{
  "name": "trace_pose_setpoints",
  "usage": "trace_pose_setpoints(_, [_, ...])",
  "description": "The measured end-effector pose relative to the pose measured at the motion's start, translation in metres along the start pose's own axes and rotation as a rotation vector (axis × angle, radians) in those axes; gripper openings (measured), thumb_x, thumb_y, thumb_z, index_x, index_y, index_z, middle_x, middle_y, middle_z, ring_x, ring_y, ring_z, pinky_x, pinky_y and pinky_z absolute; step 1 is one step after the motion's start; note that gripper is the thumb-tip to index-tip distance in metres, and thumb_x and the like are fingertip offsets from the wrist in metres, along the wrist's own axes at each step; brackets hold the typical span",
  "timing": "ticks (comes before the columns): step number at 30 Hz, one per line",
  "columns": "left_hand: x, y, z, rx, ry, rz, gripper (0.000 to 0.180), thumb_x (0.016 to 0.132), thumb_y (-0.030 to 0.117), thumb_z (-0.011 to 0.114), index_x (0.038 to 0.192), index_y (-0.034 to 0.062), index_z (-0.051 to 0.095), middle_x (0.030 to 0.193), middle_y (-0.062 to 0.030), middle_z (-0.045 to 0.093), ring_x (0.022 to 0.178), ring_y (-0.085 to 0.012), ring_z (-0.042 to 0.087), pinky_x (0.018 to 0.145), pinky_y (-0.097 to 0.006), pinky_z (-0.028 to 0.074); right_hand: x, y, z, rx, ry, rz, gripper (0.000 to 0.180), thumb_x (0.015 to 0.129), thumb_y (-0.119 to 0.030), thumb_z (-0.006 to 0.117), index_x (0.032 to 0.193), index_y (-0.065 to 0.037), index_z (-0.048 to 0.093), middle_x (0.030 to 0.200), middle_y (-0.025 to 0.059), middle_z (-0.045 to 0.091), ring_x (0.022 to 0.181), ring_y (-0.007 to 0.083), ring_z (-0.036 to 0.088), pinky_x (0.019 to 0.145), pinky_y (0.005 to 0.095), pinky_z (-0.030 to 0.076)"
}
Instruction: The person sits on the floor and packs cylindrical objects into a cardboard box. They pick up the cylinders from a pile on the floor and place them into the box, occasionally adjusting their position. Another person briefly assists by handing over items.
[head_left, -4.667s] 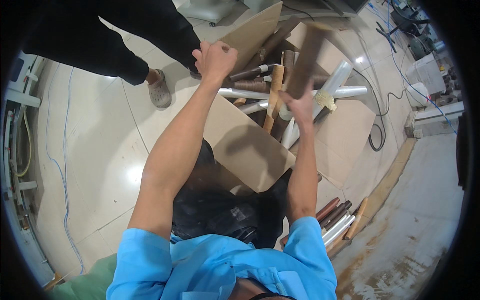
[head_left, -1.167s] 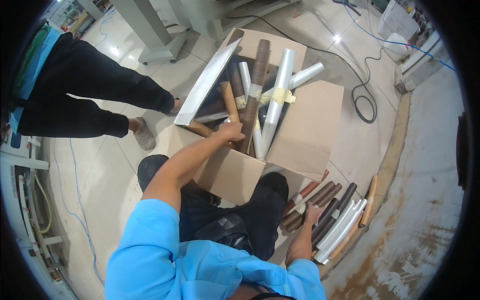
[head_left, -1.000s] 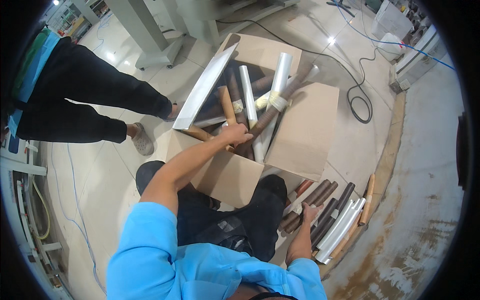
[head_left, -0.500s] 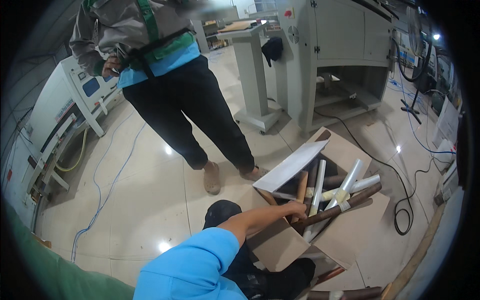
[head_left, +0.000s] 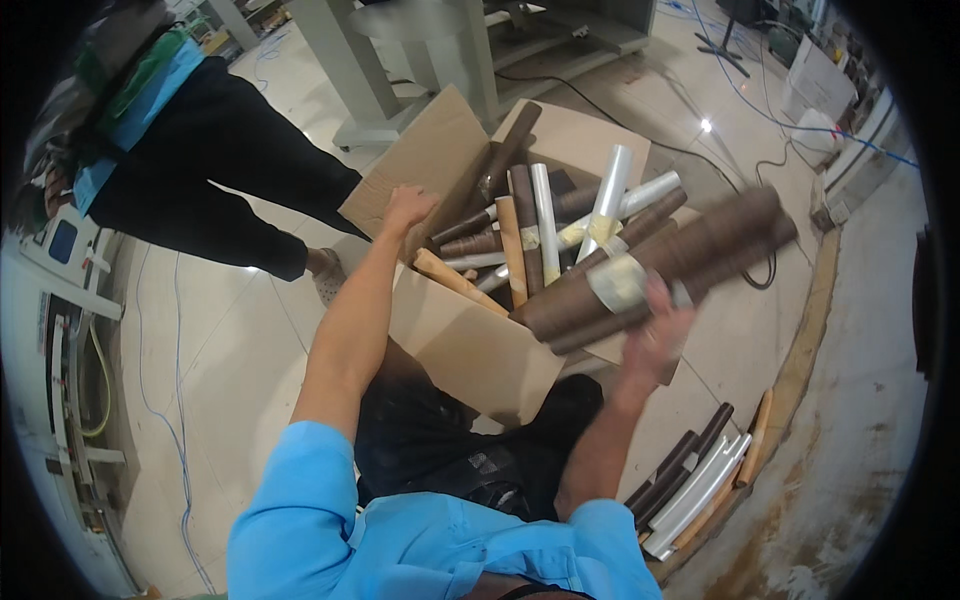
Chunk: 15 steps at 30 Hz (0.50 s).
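My right hand (head_left: 660, 340), smeared by motion, is closed round brown rolls (head_left: 690, 255) with a pale yellowish label, held tilted above the right side of an open cardboard box (head_left: 470, 335). My left hand (head_left: 410, 207) is closed at the edge of the raised left box flap (head_left: 430, 155). Inside the box several rolls lie crisscross: a silver roll (head_left: 607, 195), a tan roll (head_left: 511, 250) and a dark brown roll (head_left: 525, 225) among them. The held rolls hide part of the box's right side.
More brown, silver and tan rolls (head_left: 700, 480) lie side by side on the floor at lower right, by the wall (head_left: 850, 470). A person in black trousers (head_left: 230, 170) stands at left. A grey machine stand (head_left: 350, 60) rises beyond the box; a black cable (head_left: 620, 115) runs behind it.
The view has swung right. My left hand has moved from among the rolls to the box flap. My right hand, unseen before, now shows with brown rolls lifted over the box.
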<state>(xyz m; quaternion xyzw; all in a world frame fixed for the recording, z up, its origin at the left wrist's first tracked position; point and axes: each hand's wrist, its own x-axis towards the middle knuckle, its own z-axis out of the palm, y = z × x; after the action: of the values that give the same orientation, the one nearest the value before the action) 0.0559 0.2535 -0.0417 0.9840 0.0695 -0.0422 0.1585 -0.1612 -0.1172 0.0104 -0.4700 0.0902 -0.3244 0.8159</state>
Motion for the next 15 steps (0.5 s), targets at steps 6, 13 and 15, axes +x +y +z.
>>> trace_pose_setpoints(6, [0.008, -0.002, 0.001, -0.252, 0.010, -0.045, 0.057, 0.083, 0.045, 0.054, 0.124, 0.0064, 0.062, 0.129, -0.0226, 0.057, 0.121, -0.0371, 0.053, 0.100, -0.044, 0.043, 0.020, 0.077, 0.108, -0.102, -0.152, -0.131, 0.084, 0.070, -0.003, 0.079, 0.140, 0.002, 0.032, 0.130, 0.0139, 0.049, 0.117, 0.0248, 0.049, 0.105, 0.0363, 0.037])
trace_pose_setpoints(13, [0.004, 0.029, 0.037, -0.672, -0.153, 0.044, 0.074, 0.091, 0.056, 0.049, 0.133, -0.0043, 0.050, 0.138, -0.0240, 0.050, 0.131, -0.0346, 0.046, 0.106, -0.039, 0.036, -0.014, 0.222, 0.140, -1.026, -0.497, 0.489, 0.074, 0.082, -0.025, 0.065, 0.140, 0.005, 0.030, 0.133, 0.0325, 0.044, 0.121, 0.0481, 0.047, 0.104, 0.0489, 0.038])
trace_pose_setpoints(15, [0.009, 0.030, 0.051, -0.517, -0.209, 0.086, 0.081, 0.091, 0.058, 0.051, 0.140, -0.0068, 0.041, 0.144, -0.0238, 0.043, 0.134, -0.0321, 0.042, 0.110, -0.039, 0.032, -0.042, 0.236, 0.126, -1.122, -0.553, 0.390, 0.066, 0.085, -0.028, 0.061, 0.137, 0.003, 0.035, 0.132, 0.0339, 0.045, 0.118, 0.0476, 0.049, 0.101, 0.0499, 0.040])
